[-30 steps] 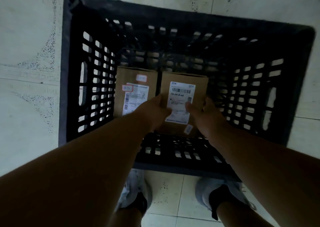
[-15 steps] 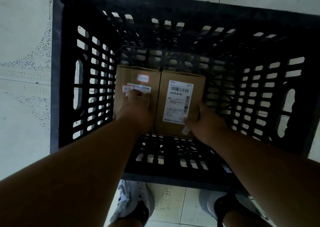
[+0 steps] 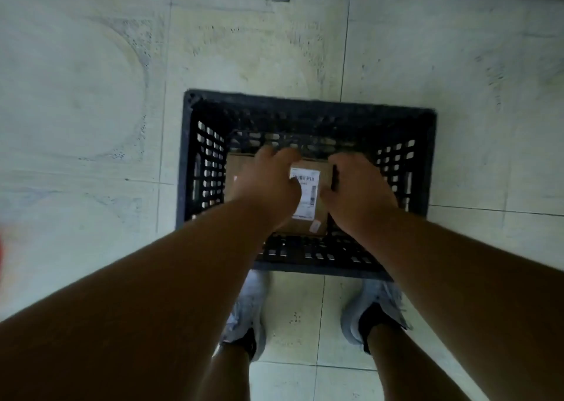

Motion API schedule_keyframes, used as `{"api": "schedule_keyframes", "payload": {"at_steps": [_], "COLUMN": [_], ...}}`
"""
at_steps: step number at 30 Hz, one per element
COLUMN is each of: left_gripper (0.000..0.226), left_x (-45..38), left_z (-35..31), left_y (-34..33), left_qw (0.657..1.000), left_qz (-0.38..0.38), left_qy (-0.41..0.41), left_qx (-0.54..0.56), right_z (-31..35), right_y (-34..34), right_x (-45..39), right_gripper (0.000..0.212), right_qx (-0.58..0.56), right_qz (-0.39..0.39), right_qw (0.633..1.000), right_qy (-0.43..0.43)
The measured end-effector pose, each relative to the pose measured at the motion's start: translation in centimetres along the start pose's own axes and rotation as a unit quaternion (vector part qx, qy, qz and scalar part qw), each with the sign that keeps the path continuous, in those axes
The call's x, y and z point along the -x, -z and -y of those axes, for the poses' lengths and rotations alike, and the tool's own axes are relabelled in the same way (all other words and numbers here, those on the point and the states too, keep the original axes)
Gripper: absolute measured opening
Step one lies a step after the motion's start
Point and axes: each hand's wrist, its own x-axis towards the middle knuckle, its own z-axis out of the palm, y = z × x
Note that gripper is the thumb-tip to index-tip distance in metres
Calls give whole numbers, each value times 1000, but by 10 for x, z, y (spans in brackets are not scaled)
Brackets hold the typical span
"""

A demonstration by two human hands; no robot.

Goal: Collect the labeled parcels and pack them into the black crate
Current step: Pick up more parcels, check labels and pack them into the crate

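— Where is the labeled parcel (image 3: 308, 199) against the fingers?
— It lies flat on the floor of the black crate (image 3: 308, 104), between the two hands. The left hand (image 3: 268, 183) hangs over its left part and over the second parcel (image 3: 235, 171) beside it; the right hand (image 3: 360, 190) covers its right edge. Both hands look loosely curled, but blur hides whether they touch or grip the cardboard, so I cannot tell.
— Which way does it point?
— Label up, long axis running from the crate's near wall toward the far wall, barcode at the far end.
— What surrounds it?
— The second parcel touches it on the left, near the crate's left wall. The crate's right part shows bare lattice. The crate stands on pale floor tiles (image 3: 91, 95); two grey shoes (image 3: 247, 312) sit just beside its near wall.
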Motion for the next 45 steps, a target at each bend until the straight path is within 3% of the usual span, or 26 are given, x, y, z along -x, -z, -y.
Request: {"api": "schedule_keyframes", "payload": {"at_steps": [6, 11, 19, 23, 26, 35, 40, 43, 45], "left_gripper": [36, 32, 23, 21, 18, 18, 20, 20, 17], "left_x": [143, 265, 406, 465, 499, 560, 547, 522, 498], "left_z": [-94, -175, -342, -437, -498, -638, -697, -732, -757], "left_y": [148, 255, 314, 299, 262, 111, 63, 39, 24], "left_qw": [988, 968, 913, 875, 852, 847, 836, 829, 824], "left_qz": [-93, -125, -132, -132, -131, -1, 53, 67, 80], "left_qy": [-112, -194, -366, -449, -487, -513, -534, -548, -554], "left_qx": [49, 99, 123, 129, 139, 142, 115, 93, 85], "right_z": [93, 150, 124, 69, 17, -178, -253, -288, -309], "right_y": [166, 288, 430, 485, 509, 538, 537, 544, 555], "right_x": [139, 276, 443, 509, 553, 681, 698, 679, 667], "right_gripper": [34, 33, 41, 45, 47, 47, 42, 44, 46], "right_qx": [-135, -197, -256, -270, -265, -285, -337, -340, -304], "right_qz": [-129, -229, -435, -517, -547, -619, -626, -621, -614], "right_qw": [982, 953, 861, 809, 790, 698, 649, 641, 660], "right_qy": [-14, -21, -57, -71, -80, -217, -270, -295, -307]}}
